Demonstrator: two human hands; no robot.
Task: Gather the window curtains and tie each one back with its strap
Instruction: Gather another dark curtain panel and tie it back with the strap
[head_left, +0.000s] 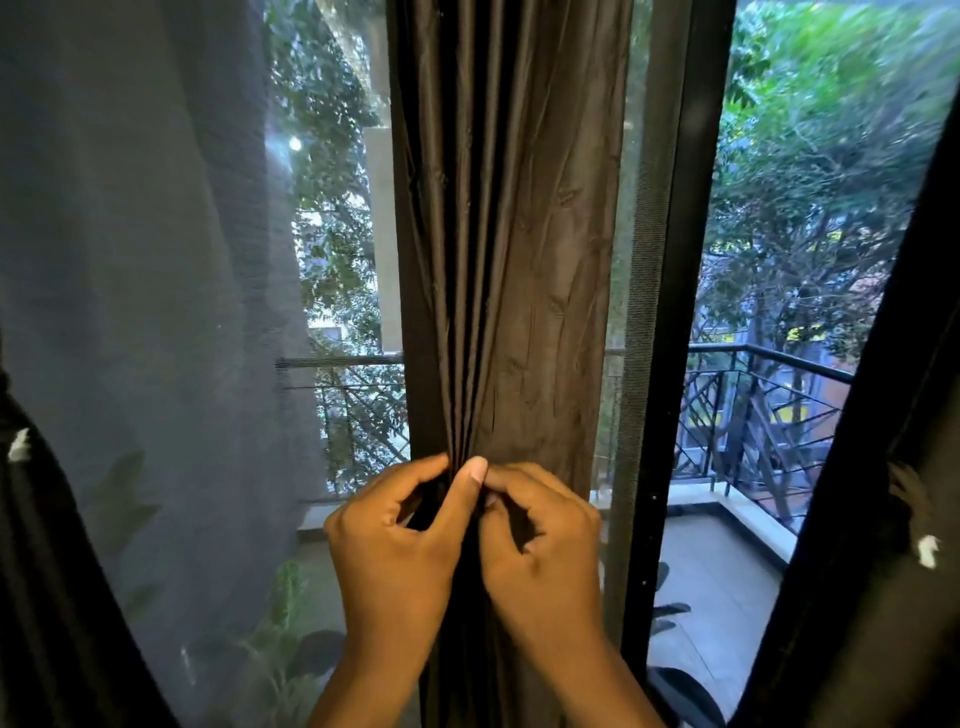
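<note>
A dark brown curtain (511, 234) hangs gathered into narrow folds at the middle of the window. My left hand (400, 540) and my right hand (540, 545) meet in front of it at waist height, fingers curled. Both pinch the bunched fabric or a dark strap where the folds narrow; the hands hide which. My left thumb points up against the folds. A sheer grey curtain (140, 260) hangs at the left.
A black window frame post (675, 312) stands right of the curtain, with a mesh screen beside it. Dark fabric (893, 519) hangs at the far right and far left edges. Outside are a balcony railing (753, 405) and trees.
</note>
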